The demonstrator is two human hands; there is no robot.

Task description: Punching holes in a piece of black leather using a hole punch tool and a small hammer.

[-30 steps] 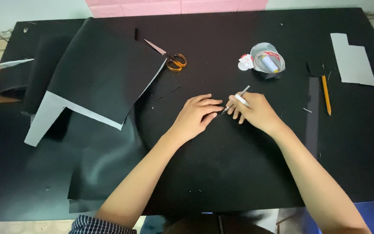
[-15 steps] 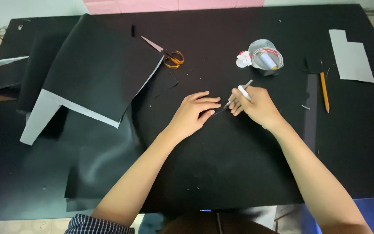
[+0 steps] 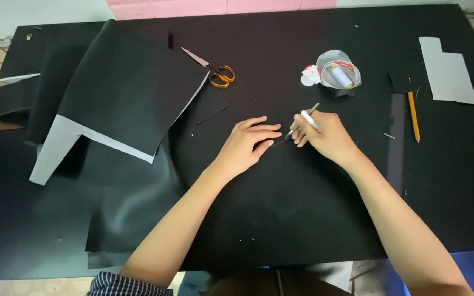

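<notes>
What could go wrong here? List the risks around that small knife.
The left hand lies flat with its fingers right beside the tip of the craft knife held by the right hand; a slip could nick them. The blade could also stray across the black sheet.

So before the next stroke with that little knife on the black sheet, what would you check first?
1. Knife held firmly: ok, the right hand has it in a pen-like grip, tip down.
2. Sheet pinned: ok, the left hand lies flat on it.
3. Left fingertips away from the tip: not ok, they sit very close to it.
4. Tip touching the sheet: cannot tell, too small to see.
5. Scissors and pencil out of the way: ok, both lie apart from the hands.
</notes>
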